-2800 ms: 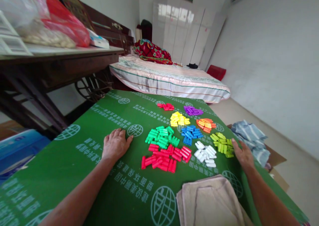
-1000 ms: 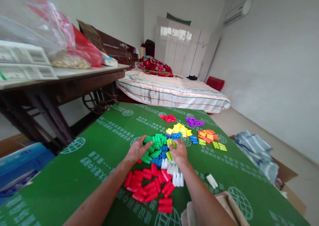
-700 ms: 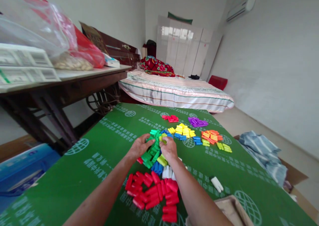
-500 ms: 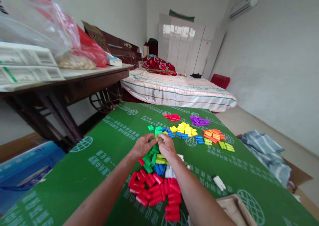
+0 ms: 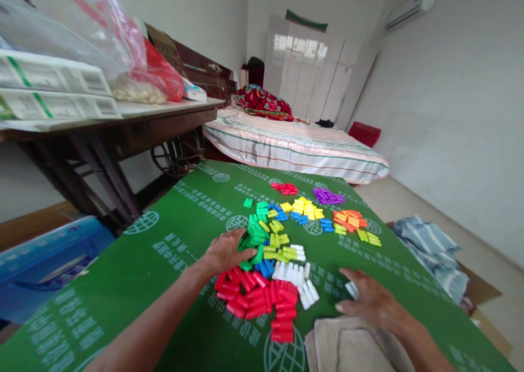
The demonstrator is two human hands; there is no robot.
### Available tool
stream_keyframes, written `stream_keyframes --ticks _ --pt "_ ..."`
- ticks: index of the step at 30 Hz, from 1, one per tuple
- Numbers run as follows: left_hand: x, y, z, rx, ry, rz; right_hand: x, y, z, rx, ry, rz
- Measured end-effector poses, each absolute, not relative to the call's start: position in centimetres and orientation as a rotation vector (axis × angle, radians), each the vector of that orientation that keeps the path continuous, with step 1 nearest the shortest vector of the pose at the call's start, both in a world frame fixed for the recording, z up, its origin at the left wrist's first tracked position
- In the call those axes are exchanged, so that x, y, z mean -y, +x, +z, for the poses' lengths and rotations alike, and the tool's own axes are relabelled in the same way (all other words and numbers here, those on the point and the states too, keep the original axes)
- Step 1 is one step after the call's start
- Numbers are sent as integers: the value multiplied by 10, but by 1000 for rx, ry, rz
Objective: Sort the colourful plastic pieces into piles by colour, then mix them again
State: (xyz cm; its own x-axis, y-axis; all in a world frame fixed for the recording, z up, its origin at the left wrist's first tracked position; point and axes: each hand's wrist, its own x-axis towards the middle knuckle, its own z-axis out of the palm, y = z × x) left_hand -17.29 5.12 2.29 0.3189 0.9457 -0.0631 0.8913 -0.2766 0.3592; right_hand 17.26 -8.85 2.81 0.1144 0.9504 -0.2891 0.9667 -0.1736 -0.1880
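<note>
Many small plastic tube-shaped pieces lie in colour groups on a green printed table top (image 5: 164, 290). My left hand (image 5: 223, 252) rests at the left edge of the green pieces (image 5: 257, 232), thumb and fingers apart around some of them. To the right, my right hand (image 5: 368, 298) is spread, its thumb and fingertips either side of a white piece (image 5: 351, 290); whether they touch it I cannot tell. Between the hands are yellow-green pieces (image 5: 278, 240), blue pieces (image 5: 266, 268), white pieces (image 5: 290, 272) and, nearer me, a pile of red pieces (image 5: 256, 301).
Farther back lie purple pieces (image 5: 328, 196), yellow pieces (image 5: 305, 208), orange pieces (image 5: 349, 219) and a smaller red group (image 5: 284, 188). A folded beige cloth (image 5: 327, 342) lies below my right hand. A side table (image 5: 164, 111) with bags stands left; a bed (image 5: 295, 148) is beyond.
My hands have parted from the middle of the pieces. The left moved back to the green group; the right swung right and nearer, to the separate white piece. The view shifted slightly.
</note>
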Motion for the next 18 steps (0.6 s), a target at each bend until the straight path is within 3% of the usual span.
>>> stream_keyframes --ticks 10,18 --pt "-37 -149 29 -1620 2227 291 58 86 9 -2445 2278 -688" --pt "-26 -159 28 -1497 2103 471 0 65 -3 -2782 2276 -1156"
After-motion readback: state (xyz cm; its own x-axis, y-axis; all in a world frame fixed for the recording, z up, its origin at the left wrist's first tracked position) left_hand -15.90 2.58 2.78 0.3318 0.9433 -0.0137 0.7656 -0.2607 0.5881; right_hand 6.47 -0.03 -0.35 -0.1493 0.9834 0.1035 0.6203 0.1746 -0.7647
